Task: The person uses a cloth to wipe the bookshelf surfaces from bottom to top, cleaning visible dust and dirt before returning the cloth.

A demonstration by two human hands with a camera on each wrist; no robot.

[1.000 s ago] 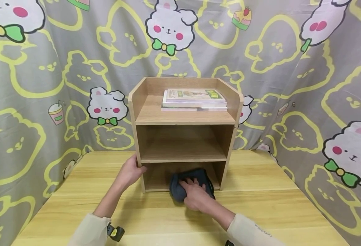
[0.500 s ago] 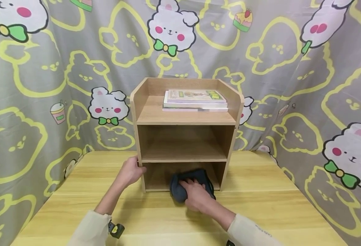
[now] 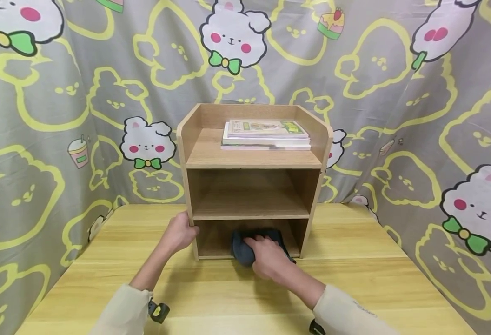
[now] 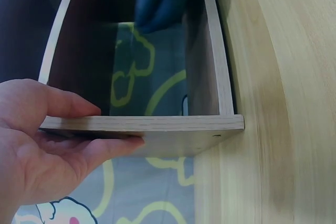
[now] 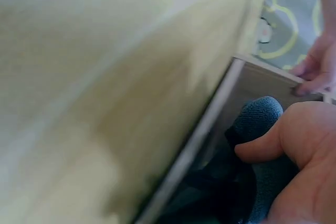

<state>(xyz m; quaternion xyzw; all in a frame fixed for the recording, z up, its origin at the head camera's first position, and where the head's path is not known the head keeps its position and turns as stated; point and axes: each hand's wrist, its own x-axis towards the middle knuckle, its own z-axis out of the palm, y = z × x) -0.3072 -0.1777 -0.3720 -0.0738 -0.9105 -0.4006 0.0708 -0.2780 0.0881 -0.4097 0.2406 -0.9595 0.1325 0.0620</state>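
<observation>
Recording two bare hands at one light wood-grain, box-shaped shelf unit (image 3: 251,200), counted as three levels: one open tray on top and two compartments below. One dark blue, towel-textured cloth (image 3: 242,250) with dark edging lay bunched at the mouth of the bottom compartment, right of its middle, partly inside and partly over the front edge; whether it touched the table could not be told.

Right hand (image 3: 269,257) held the cloth from above, its thumb bent across the fabric in the right wrist view. Its other fingers were mostly hidden in that view; in the head view they lay bent over the bundle.

Left hand (image 3: 180,232) pinched the unit's left side panel (image 4: 142,124), thumb on the compartment side, fingers along the outer face, gap narrow, only the board between.

Top tray: one flat stack of thin paper books (image 3: 266,135), at least three counted, toward the right.

Also noted: two cream sleeves (image 3: 122,309), one per arm; two black wrist devices (image 3: 158,312), the right one cut by the frame; one yellow wood-grain table (image 3: 203,298); grey curtain fabric (image 3: 166,111) behind, printed with yellow outlines and white rabbits.
</observation>
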